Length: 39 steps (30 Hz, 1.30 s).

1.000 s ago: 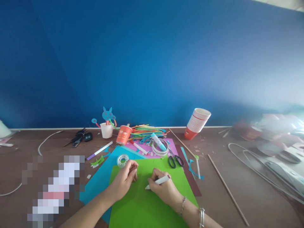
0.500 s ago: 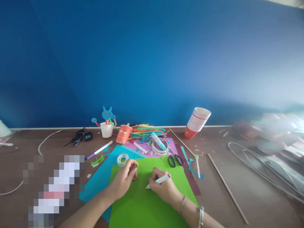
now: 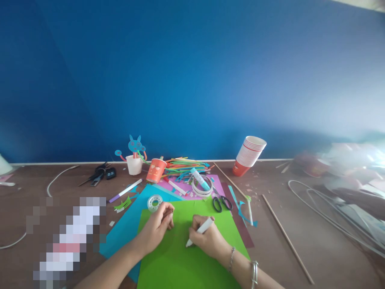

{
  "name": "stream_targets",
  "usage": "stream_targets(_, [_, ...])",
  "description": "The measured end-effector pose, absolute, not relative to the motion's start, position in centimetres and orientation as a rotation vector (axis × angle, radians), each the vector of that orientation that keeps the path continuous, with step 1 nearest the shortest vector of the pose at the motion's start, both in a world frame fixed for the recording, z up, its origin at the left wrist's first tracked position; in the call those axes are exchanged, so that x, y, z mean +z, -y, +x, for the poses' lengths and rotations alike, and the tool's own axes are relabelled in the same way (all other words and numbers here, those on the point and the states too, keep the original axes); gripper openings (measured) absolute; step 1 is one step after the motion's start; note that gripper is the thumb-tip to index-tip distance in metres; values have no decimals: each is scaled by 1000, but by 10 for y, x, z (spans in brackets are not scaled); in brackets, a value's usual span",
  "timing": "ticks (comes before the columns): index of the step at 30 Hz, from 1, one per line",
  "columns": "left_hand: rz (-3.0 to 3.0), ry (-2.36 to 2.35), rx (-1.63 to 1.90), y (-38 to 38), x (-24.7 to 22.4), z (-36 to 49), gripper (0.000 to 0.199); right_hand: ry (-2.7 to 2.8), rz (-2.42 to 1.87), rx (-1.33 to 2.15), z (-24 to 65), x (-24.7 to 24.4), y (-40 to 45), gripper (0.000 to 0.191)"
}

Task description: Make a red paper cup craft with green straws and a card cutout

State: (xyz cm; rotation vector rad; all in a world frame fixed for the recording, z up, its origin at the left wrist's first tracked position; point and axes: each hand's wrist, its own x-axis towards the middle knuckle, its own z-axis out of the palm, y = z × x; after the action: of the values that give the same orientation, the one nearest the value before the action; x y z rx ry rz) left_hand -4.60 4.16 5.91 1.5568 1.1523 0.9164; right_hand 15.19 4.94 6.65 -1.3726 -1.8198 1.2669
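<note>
In my right hand (image 3: 207,237) is a white marker (image 3: 205,225) with a brownish end. Its tip points down and left at the sheet of green paper (image 3: 180,265); whether it touches cannot be made out. My left hand (image 3: 161,222) rests on the upper left of the same sheet, fingers curled in and thumb pressed against them; anything inside is hidden. Just beyond it lies a roll of clear tape (image 3: 155,203). Black-handled scissors (image 3: 222,203) lie at the green sheet's upper right edge.
Blue paper (image 3: 120,233) and purple paper (image 3: 218,184) lie beneath. Behind are a red cup (image 3: 156,170), a white cup (image 3: 134,165) with a blue paper figure, colourful sticks (image 3: 188,166), a glue stick (image 3: 200,179) and stacked cups (image 3: 249,155). A wooden stick (image 3: 287,239) lies right.
The marker has tilted more steeply and its tip has shifted slightly lower on the green paper, moving with my right hand's fingers. My left hand stays almost in place.
</note>
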Motion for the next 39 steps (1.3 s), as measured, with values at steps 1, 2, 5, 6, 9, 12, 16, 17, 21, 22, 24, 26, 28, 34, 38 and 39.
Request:
stream_targets(1, [1557,-1151,919,-42,59,-46,17,1807,-1376,1273,152,67,-50,22])
stream_targets(2, [1558,-1150,921,-42,58,-46,18,1798,-1384,1260,152,67,-50,21])
stream_targets(5, [1553,-1147,928,-42,57,-46,18,1807,-1427,1179,150,69,-50,21])
stream_targets(6, [1551,-1147,930,-42,56,-46,18,1815,-1441,1164,150,70,-49,21])
stream_targets(9, [1552,-1151,925,-42,57,-46,18,1838,-1459,1168,149,70,-48,23])
stream_targets(12, [1558,-1153,915,-42,57,-46,18,1862,-1438,1184,150,68,-48,26])
stream_targets(16, [1559,-1151,922,-42,57,-46,19,1829,-1420,1208,150,68,-49,25])
stream_targets(17, [1556,-1151,921,-43,57,-46,19,1821,-1429,1201,150,68,-49,24])
stream_targets(21, [1545,-1156,918,-43,57,-46,20,1847,-1443,1156,149,68,-49,23])
stream_targets(22, [1548,-1155,918,-43,57,-46,20,1858,-1437,1160,150,68,-49,23])
stream_targets(24, [1553,-1154,922,-43,57,-46,20,1865,-1417,1182,150,66,-49,24])
stream_targets(26, [1555,-1151,927,-43,56,-46,20,1852,-1397,1212,151,65,-50,25])
stream_targets(28, [1554,-1152,927,-43,57,-46,21,1824,-1395,1220,151,65,-50,24])
stream_targets(34, [1557,-1158,920,-42,58,-46,20,1849,-1408,1209,150,67,-51,24])
stream_targets(38, [1572,-1152,923,-43,57,-46,19,1811,-1390,1241,150,67,-50,24])
stream_targets(39, [1572,-1152,929,-43,57,-46,19,1799,-1392,1241,150,67,-50,23])
